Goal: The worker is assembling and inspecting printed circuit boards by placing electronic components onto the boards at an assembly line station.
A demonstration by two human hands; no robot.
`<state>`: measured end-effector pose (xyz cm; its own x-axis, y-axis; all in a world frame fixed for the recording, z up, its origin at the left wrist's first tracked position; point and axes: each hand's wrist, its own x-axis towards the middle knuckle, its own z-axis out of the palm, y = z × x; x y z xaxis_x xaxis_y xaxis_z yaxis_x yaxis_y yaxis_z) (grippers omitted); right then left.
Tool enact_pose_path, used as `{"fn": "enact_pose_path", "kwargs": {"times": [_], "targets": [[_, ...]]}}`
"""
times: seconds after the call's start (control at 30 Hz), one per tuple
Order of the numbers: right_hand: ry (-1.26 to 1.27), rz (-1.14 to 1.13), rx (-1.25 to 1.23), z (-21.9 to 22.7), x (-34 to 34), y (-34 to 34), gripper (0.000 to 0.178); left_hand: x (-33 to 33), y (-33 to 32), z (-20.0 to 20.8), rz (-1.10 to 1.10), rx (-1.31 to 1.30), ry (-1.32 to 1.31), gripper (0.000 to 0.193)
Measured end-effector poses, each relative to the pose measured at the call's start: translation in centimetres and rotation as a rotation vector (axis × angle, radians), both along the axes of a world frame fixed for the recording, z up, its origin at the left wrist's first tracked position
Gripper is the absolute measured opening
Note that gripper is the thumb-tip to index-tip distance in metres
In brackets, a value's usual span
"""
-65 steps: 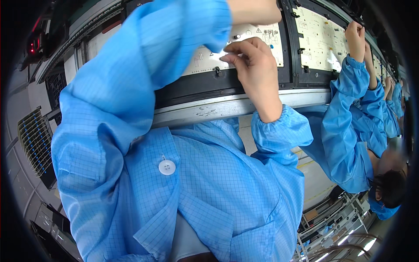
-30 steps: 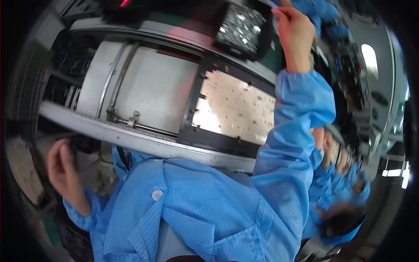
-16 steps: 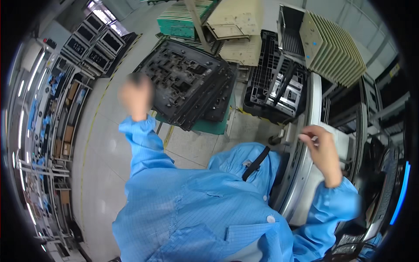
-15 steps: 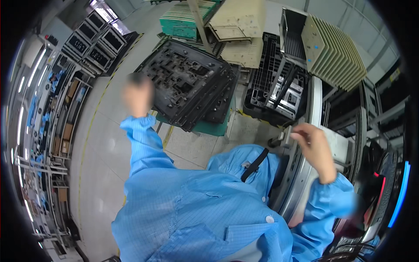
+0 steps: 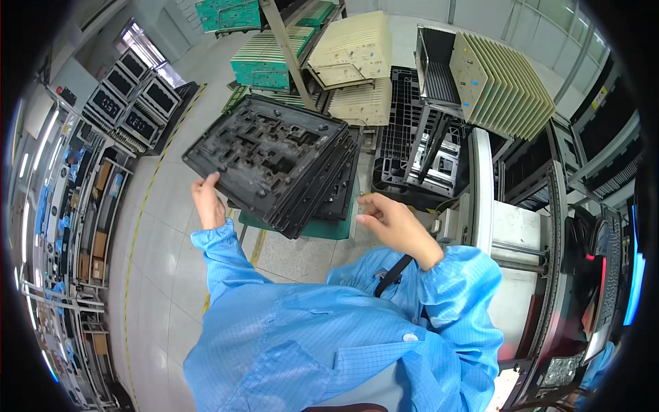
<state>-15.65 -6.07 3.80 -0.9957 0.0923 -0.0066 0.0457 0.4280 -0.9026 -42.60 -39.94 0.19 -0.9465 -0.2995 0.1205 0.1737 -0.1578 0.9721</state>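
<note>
A black, board-shaped carrier tray (image 5: pixel 226 154) with many cutouts lies on top of a stack of similar black trays (image 5: pixel 338 199). My left hand (image 5: pixel 208 202) is closed on its near left edge, thumb on the upper face, with the other fingers partly hidden below. The top tray sits askew over those under it. Just right of the stack, my right hand (image 5: pixel 391 223) is in the air with thumb and forefinger apart, holding nothing. The stack rests on a green surface (image 5: pixel 333 231).
Behind the stack stand racks of cream boards (image 5: pixel 353 48) and green boards (image 5: pixel 261 74). A black pallet (image 5: pixel 388 168) lies right of them. More cream boards (image 5: pixel 504 86) stand in a rack at the right, above a metal rail (image 5: pixel 482 185). Shelving (image 5: pixel 96 226) lines the far left.
My left hand has come nearer and now grips the top tray's edge. My right hand has moved left from the machine rail toward the stack. The view has shifted slightly.
</note>
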Motion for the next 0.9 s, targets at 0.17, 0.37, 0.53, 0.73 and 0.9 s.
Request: {"fn": "enact_pose_path", "kwargs": {"times": [0.17,0.37,0.53,0.73,0.9], "targets": [[-0.008,-0.193,-0.792,-0.8,-1.7,-3.2,0.069,6.4,8.3,9.5,-0.142,0.317,0.094,0.031],[0.271,-0.277,-1.233,-0.6,0.8,-3.9,0.05,13.0,14.6,10.5,-0.429,0.342,0.396,0.068],[0.588,-0.547,-1.27,0.3,8.7,-2.7,0.059,15.9,19.5,9.0,-0.909,0.34,0.707,0.076],[0.861,-1.087,-0.871,-1.0,20.7,-1.6,0.068,10.2,27.6,10.1,-1.409,0.491,-0.053,0.109],[0.854,-1.417,-0.788,-2.8,25.5,-3.4,0.066,11.8,41.0,0.8,-1.277,-0.381,-0.078,0.107]]}}
